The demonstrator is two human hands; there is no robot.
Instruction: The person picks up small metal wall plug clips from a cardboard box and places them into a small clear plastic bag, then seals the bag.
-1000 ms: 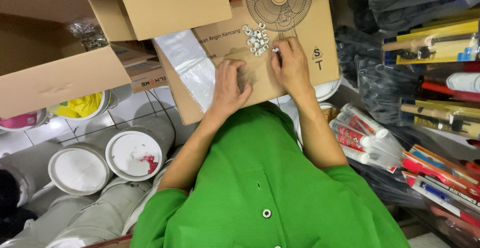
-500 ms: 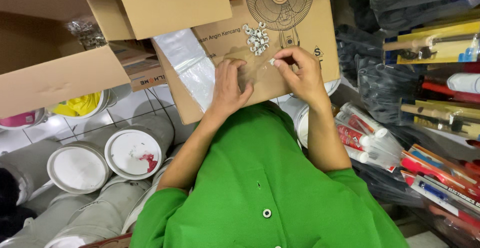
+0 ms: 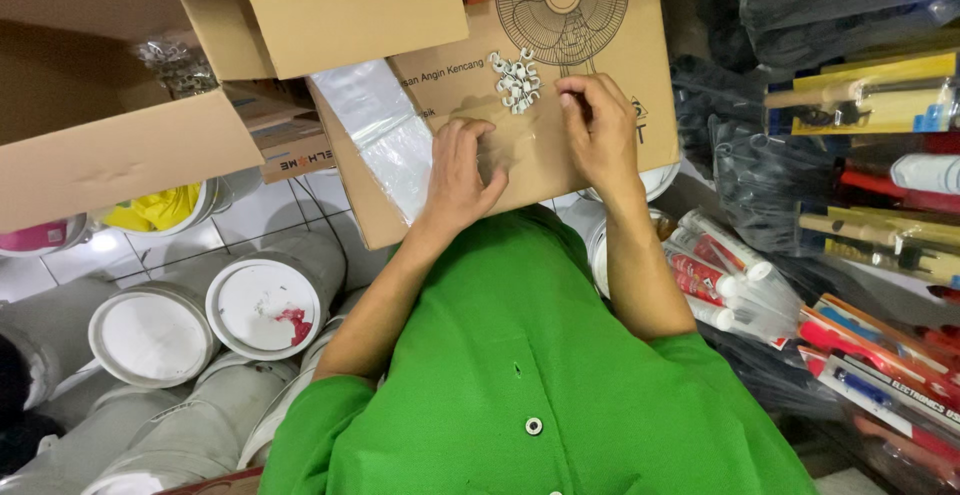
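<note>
Both hands rest on a flat cardboard box (image 3: 560, 145) that lies across the person's lap and bears a line drawing of a fan. The left hand (image 3: 462, 173) lies palm down on the cardboard with its fingers curled and close together, the fingertips pressing on a clear plastic bag (image 3: 500, 150) that is hard to make out against the brown surface; whether it grips the bag or only holds it flat cannot be told. The right hand (image 3: 598, 130) sits just beside it, fingers bent and drawn together, its fingertips at the edge of a small pile of white clips (image 3: 516, 82), which lies on the box just below the fan drawing; whether a clip is pinched between the fingers cannot be told. A sheet of clear plastic (image 3: 385, 140) lies along the left side of the box. Beyond it stands an open carton (image 3: 350, 15) filled with more of the white pieces, and another large cardboard flap (image 3: 110, 160) reaches in from the left. On the tiled floor to the left stand grey tubs with white lids (image 3: 262, 307), one lid marked with a red smear. To the right lie packs of tubes (image 3: 720, 275) and packaged tools (image 3: 870, 105) in plastic. The person wears a green shirt (image 3: 540, 375).
</note>
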